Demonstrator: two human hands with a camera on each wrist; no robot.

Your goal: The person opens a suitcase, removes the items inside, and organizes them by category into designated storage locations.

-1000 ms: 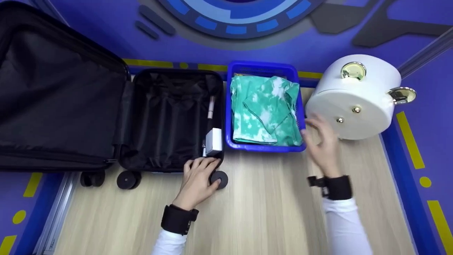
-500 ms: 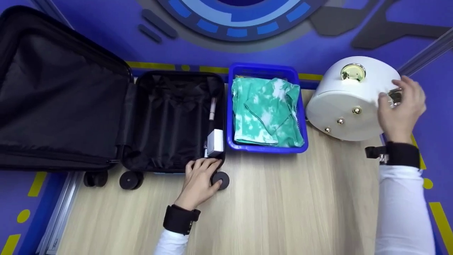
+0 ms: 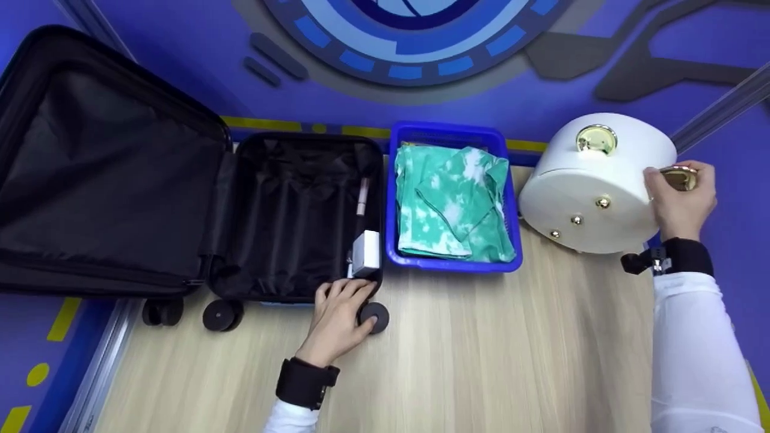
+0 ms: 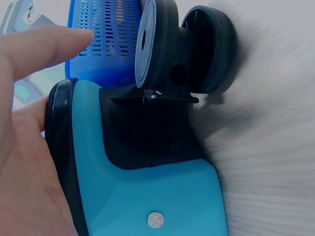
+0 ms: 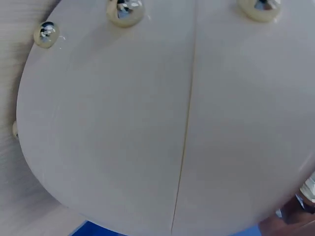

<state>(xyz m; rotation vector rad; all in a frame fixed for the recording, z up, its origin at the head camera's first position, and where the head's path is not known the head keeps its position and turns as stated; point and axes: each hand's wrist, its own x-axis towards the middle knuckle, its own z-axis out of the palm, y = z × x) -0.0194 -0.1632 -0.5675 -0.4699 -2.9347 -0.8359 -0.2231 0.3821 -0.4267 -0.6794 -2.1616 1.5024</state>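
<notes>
A black-lined suitcase (image 3: 289, 228) lies open, its lid tilted to the left. My left hand (image 3: 335, 328) rests at its near right corner, fingers over the rim and thumb by a black wheel (image 3: 374, 317). In the left wrist view, the thumb (image 4: 59, 46) stretches out beside the blue outer shell (image 4: 187, 201). To the right is a white rounded case (image 3: 616, 177) with gold ear-shaped handles and gold knobs. My right hand (image 3: 686, 204) holds its right gold ear (image 3: 681, 178), thumb on one side, fingers on the other. The right wrist view is mostly the case's seamed white face (image 5: 147, 113).
Inside the suitcase's right side are a small white box (image 3: 366, 254) and a slim pink-and-white tube (image 3: 363, 196). Between suitcase and case stands a blue basket (image 3: 451, 265) with folded green-and-white cloth (image 3: 448, 198). Blue panels (image 3: 337, 99) border the wooden surface (image 3: 457, 361).
My right hand has moved from beside the basket across to the white case's right ear and closed its fingers on it. The left hand has stayed at the suitcase corner.
</notes>
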